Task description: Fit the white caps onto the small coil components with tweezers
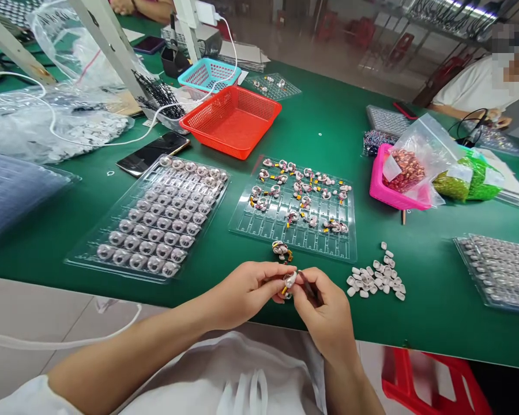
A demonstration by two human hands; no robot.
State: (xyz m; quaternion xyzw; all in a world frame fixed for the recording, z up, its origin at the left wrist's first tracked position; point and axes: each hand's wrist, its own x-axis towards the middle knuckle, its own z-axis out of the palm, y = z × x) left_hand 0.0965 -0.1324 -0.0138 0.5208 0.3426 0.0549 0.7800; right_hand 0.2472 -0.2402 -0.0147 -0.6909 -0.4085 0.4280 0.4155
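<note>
Near the table's front edge, my left hand (246, 291) pinches a small white part with a yellow piece (289, 280). My right hand (324, 305) meets it from the other side, its fingers closed round the dark end of something thin by the same part. Just beyond my fingertips lies another small wired assembly (281, 250). Farther back, a clear tray (324, 249) holds many small white parts with yellow and dark bits. To the left stands a clear tray (75, 256) filled with rows of round, shiny pieces. A loose pile of small white caps (377, 280) lies right of my right hand.
Behind the trays are a red basket (237, 129), a blue basket (207, 74) and a black phone (153, 153). A pink basket (400, 199) with bagged beads stands right, near another filled tray (501, 271). A metal post and white cable cross the left. Other people sit across the table.
</note>
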